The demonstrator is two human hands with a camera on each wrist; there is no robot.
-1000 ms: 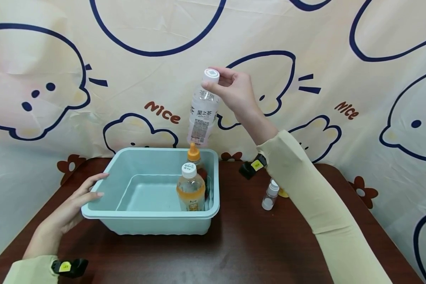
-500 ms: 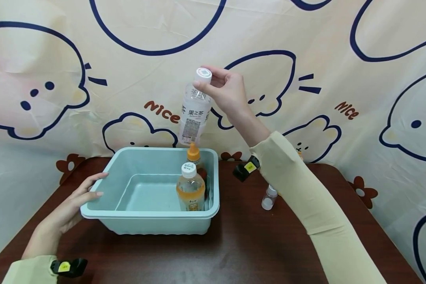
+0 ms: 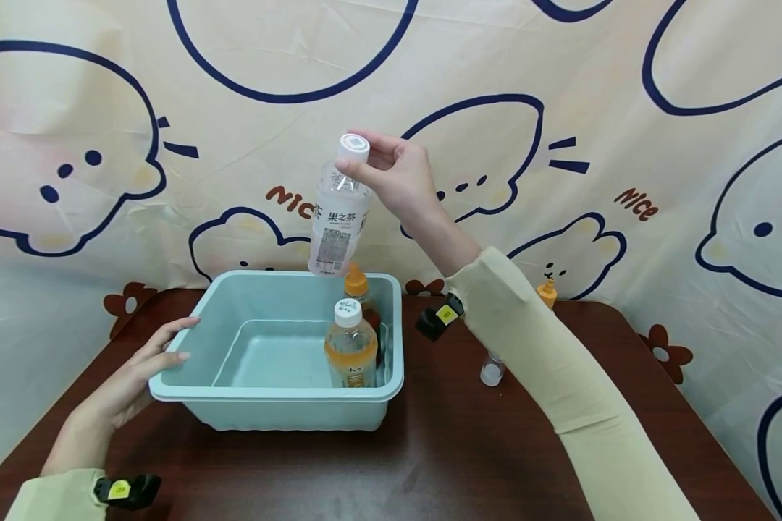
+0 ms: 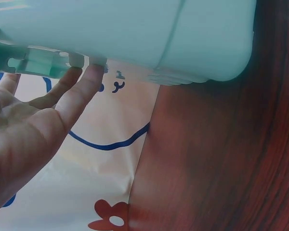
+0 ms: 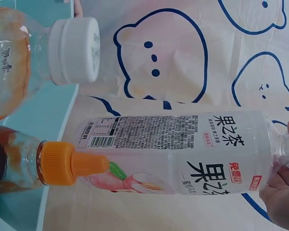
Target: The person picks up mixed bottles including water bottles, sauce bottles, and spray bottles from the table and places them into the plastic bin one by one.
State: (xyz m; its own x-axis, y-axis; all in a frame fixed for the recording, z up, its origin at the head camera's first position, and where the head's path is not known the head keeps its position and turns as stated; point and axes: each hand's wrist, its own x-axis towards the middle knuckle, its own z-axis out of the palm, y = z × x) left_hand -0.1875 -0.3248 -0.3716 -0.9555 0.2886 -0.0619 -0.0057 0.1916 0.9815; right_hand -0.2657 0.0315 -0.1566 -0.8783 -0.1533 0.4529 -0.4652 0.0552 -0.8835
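Observation:
My right hand [image 3: 400, 177] pinches a clear bottle with a pale pink label [image 3: 339, 217] by its white-capped neck. The bottle hangs slightly tilted, its bottom at the back rim of a light blue-green plastic basin [image 3: 274, 394]. In the right wrist view, peaches and Chinese print show on its label. My left hand [image 3: 127, 380] grips the basin's left rim, with fingers against the outer wall in the left wrist view. Inside the basin's right end stand a white-capped bottle with orange contents [image 3: 350, 354] and, behind it, a dark bottle with an orange nozzle cap [image 3: 356, 282].
On the dark wooden table [image 3: 430, 449], a small clear bottle [image 3: 492, 371] stands right of the basin, partly hidden by my right sleeve. A yellow-topped bottle [image 3: 547, 291] shows behind that sleeve. A patterned cloth [image 3: 625, 94] hangs close behind the table.
My right hand has carried the pink-labelled bottle left, and lately slightly down, over the basin's back rim. The yellow-topped bottle has come more into view. My left hand and the basin stay put.

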